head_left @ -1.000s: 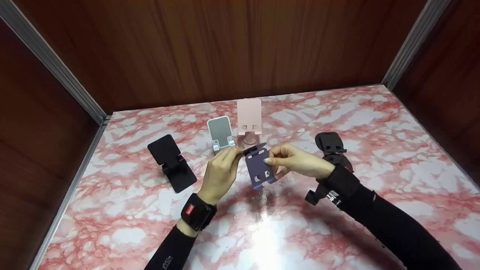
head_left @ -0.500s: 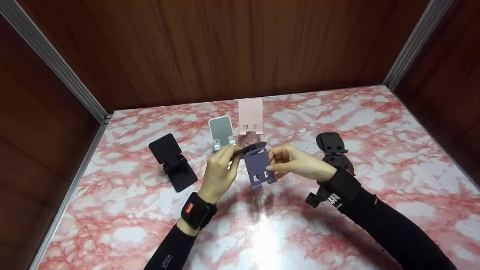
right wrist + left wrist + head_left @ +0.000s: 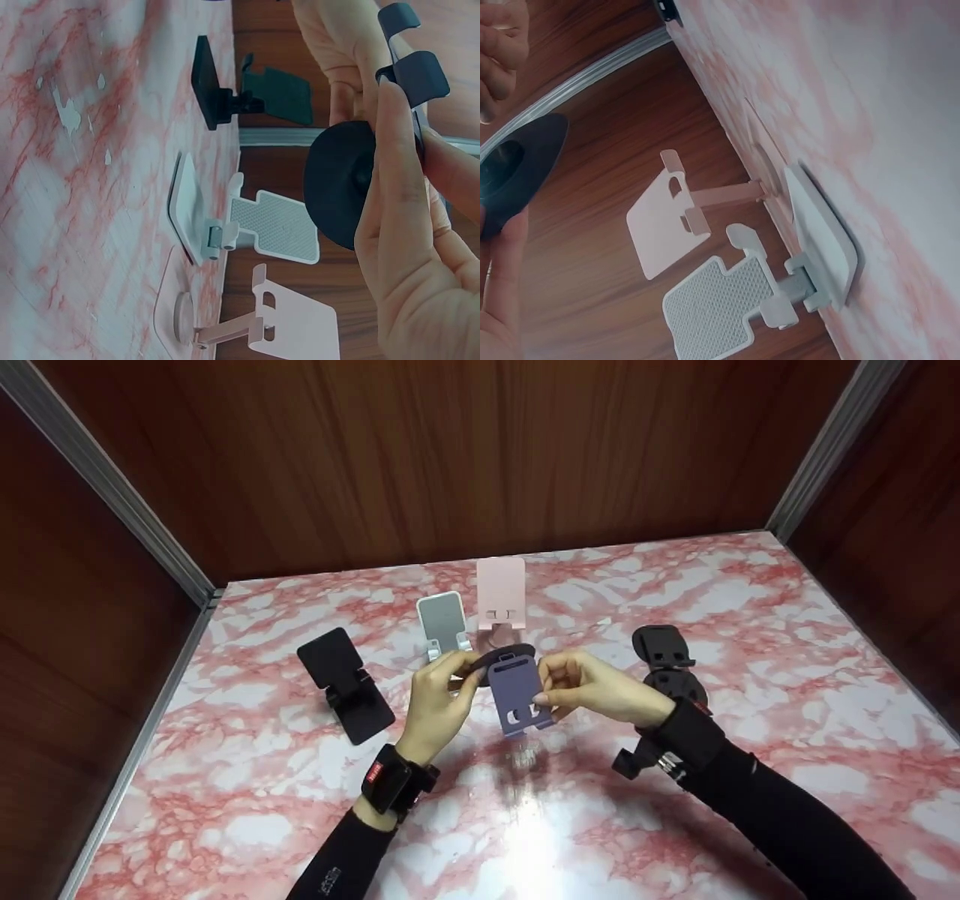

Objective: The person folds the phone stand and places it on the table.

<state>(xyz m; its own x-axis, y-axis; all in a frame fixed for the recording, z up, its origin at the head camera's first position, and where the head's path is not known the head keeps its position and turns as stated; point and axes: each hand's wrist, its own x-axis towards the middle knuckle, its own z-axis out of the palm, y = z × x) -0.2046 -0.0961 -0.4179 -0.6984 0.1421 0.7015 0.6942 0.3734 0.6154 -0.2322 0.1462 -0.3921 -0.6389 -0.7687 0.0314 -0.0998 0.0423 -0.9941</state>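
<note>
A purple phone stand (image 3: 514, 694) is held up between both hands, above the table. My left hand (image 3: 439, 701) pinches the edge of its dark round base (image 3: 339, 184). My right hand (image 3: 589, 686) grips the side of its flat plate, thumb on the front near the cutouts. In the right wrist view the plate's two curled hooks (image 3: 421, 77) stick out past the fingers. Behind the held stand are a pink phone stand (image 3: 501, 592) and a white-and-grey phone stand (image 3: 441, 622), both upright on the table.
A black phone stand (image 3: 345, 686) stands on the left of the marbled table (image 3: 255, 810). Another black stand with a round base (image 3: 664, 649) is at the right, partly behind the right wrist. Wooden panels (image 3: 480, 457) close in the back and sides.
The dark round base has turned relative to the purple plate, and more of its disc now shows behind the plate's top. Both hands keep their hold, nearly in the same place.
</note>
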